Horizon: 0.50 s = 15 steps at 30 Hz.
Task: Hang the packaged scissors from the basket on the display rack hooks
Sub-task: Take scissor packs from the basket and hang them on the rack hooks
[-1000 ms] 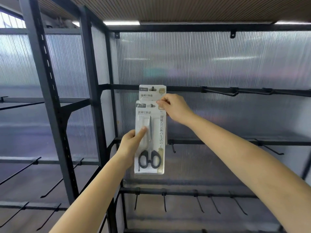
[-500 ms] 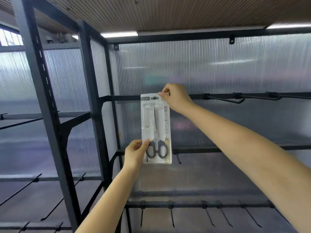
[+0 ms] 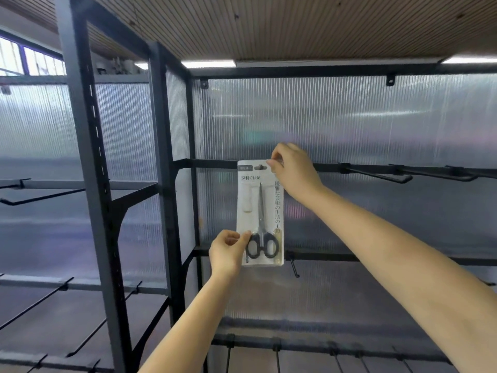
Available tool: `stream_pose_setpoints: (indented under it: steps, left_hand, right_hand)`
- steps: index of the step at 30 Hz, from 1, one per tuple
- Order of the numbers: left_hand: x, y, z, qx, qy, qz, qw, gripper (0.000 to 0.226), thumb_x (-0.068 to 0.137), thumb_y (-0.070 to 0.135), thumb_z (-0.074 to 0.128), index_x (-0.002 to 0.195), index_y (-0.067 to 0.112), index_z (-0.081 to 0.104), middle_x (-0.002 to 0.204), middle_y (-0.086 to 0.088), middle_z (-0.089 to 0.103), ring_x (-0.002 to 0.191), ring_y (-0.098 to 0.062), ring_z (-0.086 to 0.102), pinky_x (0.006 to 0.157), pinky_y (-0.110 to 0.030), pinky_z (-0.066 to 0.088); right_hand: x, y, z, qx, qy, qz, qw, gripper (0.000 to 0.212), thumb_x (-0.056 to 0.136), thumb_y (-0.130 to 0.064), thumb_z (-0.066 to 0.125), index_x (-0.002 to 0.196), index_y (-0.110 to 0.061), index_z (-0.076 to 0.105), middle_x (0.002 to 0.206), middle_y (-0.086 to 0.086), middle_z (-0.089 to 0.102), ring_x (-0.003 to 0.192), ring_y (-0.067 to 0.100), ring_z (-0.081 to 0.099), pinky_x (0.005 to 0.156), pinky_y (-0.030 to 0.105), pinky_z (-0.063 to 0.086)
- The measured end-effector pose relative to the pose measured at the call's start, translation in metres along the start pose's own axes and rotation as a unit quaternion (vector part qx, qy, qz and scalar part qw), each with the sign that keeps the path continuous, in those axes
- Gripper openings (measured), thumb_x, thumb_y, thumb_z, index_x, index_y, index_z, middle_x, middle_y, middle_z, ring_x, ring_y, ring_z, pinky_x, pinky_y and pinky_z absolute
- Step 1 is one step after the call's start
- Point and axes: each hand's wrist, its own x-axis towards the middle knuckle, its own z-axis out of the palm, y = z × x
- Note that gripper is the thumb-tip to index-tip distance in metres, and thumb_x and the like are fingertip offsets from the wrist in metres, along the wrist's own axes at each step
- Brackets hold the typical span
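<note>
A black metal rack (image 3: 161, 184) with ribbed translucent back panels (image 3: 349, 125) carries horizontal bars (image 3: 336, 166) fitted with hooks (image 3: 382, 177). One scissors pack (image 3: 260, 211) hangs upright at the top bar.

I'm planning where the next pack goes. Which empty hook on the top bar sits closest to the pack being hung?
The long black hook just right of the right hand; the other two top-bar hooks lie farther right.

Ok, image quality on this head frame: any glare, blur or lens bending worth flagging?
Head view: wide-angle bowing curves the black metal rack post; ceiling strip light blows out white; soft reflections streak the ribbed translucent back panel; the white carded scissors pack stays readable, while the right hand is slightly soft.
</note>
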Motion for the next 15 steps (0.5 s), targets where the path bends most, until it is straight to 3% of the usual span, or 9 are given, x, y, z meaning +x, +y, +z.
stream_pose_setpoints:
  steps: [9,15]
  left_hand:
    - [-0.002,0.0027,-0.0046,0.011,-0.004,0.024,1.0,0.022,0.081,0.032,0.07,0.079,0.014,0.059,0.078,-0.001,0.06,0.071,-0.012,0.053,0.061,-0.021,0.041]
    - [0.004,0.0039,-0.0072,0.028,-0.006,0.012,1.0,0.021,0.082,0.033,0.07,0.075,0.017,0.057,0.079,-0.001,0.061,0.071,-0.015,0.055,0.065,-0.025,0.044]
  right_hand:
    - [0.0037,0.0069,0.0026,0.079,0.005,0.061,0.995,0.007,0.092,-0.015,0.057,0.086,-0.011,0.055,0.091,0.001,0.052,0.082,0.012,0.048,0.072,0.022,0.034]
    - [0.0074,0.0004,0.0056,0.045,-0.002,0.028,0.999,0.011,0.092,-0.009,0.055,0.096,-0.008,0.066,0.094,0.0,0.048,0.081,0.01,0.046,0.068,0.015,0.033]
